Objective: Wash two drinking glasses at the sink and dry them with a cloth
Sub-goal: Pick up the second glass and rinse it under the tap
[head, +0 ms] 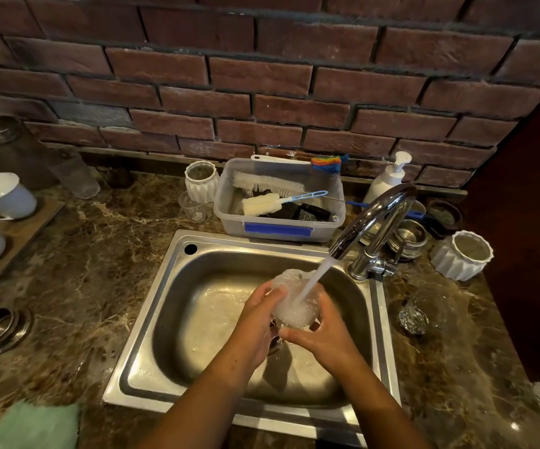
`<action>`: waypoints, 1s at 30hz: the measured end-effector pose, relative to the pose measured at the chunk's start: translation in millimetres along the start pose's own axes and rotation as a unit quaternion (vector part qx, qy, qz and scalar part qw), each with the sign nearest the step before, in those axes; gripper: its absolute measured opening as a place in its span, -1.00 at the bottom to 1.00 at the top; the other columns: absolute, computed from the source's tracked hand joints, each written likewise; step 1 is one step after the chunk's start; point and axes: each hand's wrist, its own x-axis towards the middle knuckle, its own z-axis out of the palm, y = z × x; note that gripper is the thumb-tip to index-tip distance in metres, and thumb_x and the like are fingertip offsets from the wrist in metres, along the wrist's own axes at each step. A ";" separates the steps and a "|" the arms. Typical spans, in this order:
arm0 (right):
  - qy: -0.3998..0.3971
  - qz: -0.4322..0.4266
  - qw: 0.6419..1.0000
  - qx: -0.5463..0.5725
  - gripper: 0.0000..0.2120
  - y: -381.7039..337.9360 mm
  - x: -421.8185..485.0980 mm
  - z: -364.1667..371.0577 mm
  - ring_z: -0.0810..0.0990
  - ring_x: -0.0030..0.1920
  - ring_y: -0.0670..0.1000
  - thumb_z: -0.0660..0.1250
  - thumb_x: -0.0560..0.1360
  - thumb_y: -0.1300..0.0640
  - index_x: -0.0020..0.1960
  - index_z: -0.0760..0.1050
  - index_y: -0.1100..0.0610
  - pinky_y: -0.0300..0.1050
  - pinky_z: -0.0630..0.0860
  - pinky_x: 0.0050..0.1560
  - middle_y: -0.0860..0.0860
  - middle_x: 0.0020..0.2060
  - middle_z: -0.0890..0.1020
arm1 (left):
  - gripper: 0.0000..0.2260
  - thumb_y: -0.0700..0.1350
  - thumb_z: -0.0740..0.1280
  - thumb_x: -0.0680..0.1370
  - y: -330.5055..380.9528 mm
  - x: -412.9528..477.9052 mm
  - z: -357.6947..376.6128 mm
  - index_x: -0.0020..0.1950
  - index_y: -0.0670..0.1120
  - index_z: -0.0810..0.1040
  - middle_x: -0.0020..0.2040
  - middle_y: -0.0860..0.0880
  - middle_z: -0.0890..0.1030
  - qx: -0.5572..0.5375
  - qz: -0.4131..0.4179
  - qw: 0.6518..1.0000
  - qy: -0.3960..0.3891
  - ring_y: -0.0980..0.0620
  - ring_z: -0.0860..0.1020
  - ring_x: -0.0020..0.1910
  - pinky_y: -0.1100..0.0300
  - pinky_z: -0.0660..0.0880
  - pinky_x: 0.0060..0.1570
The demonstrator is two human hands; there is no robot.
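Observation:
Over the steel sink (152,319) both hands hold a drinking glass (294,307) full of foam and water under the running tap (375,218). My left hand (258,322) grips its left side with curled fingers. My right hand (323,332) wraps round its right side and bottom. The water stream falls into the glass mouth. A second clear glass (424,309) lies on the counter to the right of the sink. A pale green cloth (35,426) lies at the counter's front left.
Behind the sink stands a plastic tub (278,228) with brushes. A soap pump bottle (388,179), white ribbed pots (461,256), metal lids (407,238) and a small glass (192,207) surround it. White teapots (3,196) sit on a wooden tray at the left.

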 end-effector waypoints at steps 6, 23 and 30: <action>-0.003 0.002 1.000 -0.011 -0.18 2.5 2.6 -3.5 0.49 0.33 -0.10 0.65 0.30 0.10 0.44 0.31 -0.14 -0.07 0.51 0.34 -0.15 0.31 0.52 | -0.66 -0.02 0.37 0.60 1.5 1.7 1.4 0.37 0.03 0.51 0.32 -0.10 0.56 0.005 0.009 1.000 -0.010 -0.14 0.57 0.26 -0.14 0.56 0.26; -0.037 0.001 0.999 -0.021 -0.26 -5.6 8.4 -6.7 0.52 0.28 -0.12 0.63 0.29 0.12 0.33 0.37 -0.23 -0.16 0.55 0.22 -0.22 0.23 0.55 | -0.68 -0.11 0.35 0.62 2.4 3.9 5.0 0.37 -0.06 0.54 0.25 -0.16 0.65 -0.044 0.003 0.999 -0.012 -0.16 0.63 0.21 -0.05 0.60 0.16; -0.040 0.001 0.999 -0.021 -0.19 -4.5 5.1 -1.9 0.50 0.32 -0.09 0.65 0.23 0.06 0.38 0.36 -0.18 -0.07 0.53 0.30 -0.19 0.26 0.54 | -0.70 -0.08 0.37 0.60 0.3 3.0 1.6 0.34 0.02 0.56 0.29 -0.14 0.60 -0.023 0.004 1.000 0.002 -0.16 0.59 0.25 -0.13 0.57 0.23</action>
